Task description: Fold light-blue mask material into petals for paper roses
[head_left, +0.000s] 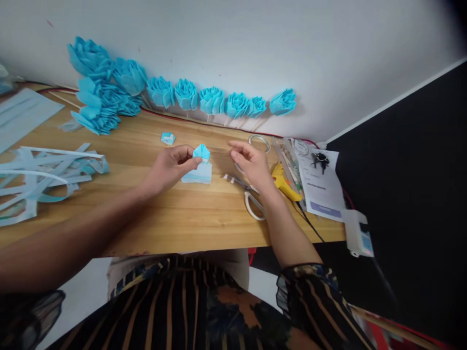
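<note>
My left hand [171, 167] pinches a folded blue fabric petal [201, 152] between thumb and fingers, with a small white patch near its lower edge. Just beneath it, light blue rectangular pieces [197, 174] lie on the table. My right hand [251, 163] hovers to the right of the petal, thumb and forefinger slightly apart, with nothing visible between them. Under that hand are scissors [254, 206] with white handles; small whitish bits [229, 178] sit at their blade tips. Another small folded blue piece [168, 138] rests beyond my left hand.
Blue fabric flowers [186, 94] on sticks lean along the wall. Cut strips [54, 177] pile up at left. On the right are a tape roll [259, 143], a yellow glue gun [284, 182] with its cord, keys [320, 160] on paper, and a white power strip [358, 233] at the table edge.
</note>
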Demonstrator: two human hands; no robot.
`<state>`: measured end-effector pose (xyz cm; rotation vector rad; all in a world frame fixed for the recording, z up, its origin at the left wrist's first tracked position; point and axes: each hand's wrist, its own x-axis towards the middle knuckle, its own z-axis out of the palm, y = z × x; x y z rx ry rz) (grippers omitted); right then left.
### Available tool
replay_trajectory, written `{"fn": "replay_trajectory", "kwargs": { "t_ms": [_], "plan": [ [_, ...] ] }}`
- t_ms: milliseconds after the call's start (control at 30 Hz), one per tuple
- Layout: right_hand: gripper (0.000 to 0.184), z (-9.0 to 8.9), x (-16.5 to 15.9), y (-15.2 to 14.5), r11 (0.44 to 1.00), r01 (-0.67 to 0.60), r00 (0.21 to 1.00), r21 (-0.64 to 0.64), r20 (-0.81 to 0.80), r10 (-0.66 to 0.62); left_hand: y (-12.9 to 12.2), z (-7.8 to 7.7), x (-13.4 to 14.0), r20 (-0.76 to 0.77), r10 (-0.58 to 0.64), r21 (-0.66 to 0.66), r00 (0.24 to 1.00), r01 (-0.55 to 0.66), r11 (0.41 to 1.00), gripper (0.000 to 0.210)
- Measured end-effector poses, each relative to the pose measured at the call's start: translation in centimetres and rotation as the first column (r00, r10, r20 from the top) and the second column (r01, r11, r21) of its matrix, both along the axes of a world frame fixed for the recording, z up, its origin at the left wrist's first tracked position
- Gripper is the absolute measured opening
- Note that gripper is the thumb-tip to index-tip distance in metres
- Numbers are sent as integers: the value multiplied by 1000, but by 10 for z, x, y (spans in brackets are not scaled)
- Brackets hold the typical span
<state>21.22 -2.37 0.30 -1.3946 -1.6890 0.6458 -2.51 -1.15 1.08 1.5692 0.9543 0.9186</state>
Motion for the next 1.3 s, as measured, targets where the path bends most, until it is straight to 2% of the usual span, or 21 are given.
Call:
{"fn": "replay_trajectory", "kwargs": {
  "t_ms": [100,200,300,400,567,633,700,867,1000,1100,1133,1200,1233,1300],
  "plan": [
    [24,6,3,-5,998,-53,966,-23,254,58,1,-2,0,5,20,17,1000,-20,1000,24],
    [18,19,2,-17,991,-124,861,-54,491,135,2,-3,0,21,20,17,1000,-20,1000,23],
    [14,26,4,-28,979,-175,742,-103,640,200,1,-3,1,20,11,24,1000,-12,1000,22],
    [12,18,4,-35,979,-180,662,-94,725,192,0,-2,1,1,0,30,1000,0,1000,21],
    [12,-4,-1,-40,989,-149,618,22,782,75,-2,-2,2,-17,1,38,1000,0,999,24],
    [16,-8,-2,-40,989,-133,641,61,766,39,-2,-3,2,-16,-3,25,1000,4,1000,25],
    [17,-10,-2,-38,993,-94,700,72,714,14,-2,-3,2,-13,-13,4,1000,13,1000,26],
    [10,-15,1,-33,999,48,862,-9,506,-37,1,-4,1,-30,-31,-68,999,29,997,26],
    [10,-19,3,-28,988,129,963,-90,248,-103,1,-6,1,-25,-73,-83,997,70,994,29],
    [13,-11,-2,-26,985,139,990,-101,49,-134,1,-6,0,-28,-108,-86,994,105,991,31],
    [12,-5,-5,-26,990,133,991,-48,35,-131,1,-6,0,-32,-123,-86,992,120,989,32],
    [10,10,-13,-27,983,100,990,153,84,-114,1,-4,0,-38,-155,-76,987,152,985,33],
    [9,17,-17,-27,961,48,986,273,140,-89,1,-4,-1,-39,-168,-67,985,165,984,34],
    [9,29,-25,-28,862,-83,959,500,275,-68,1,-3,-1,-39,-182,-52,983,180,982,35]
  ]
}}
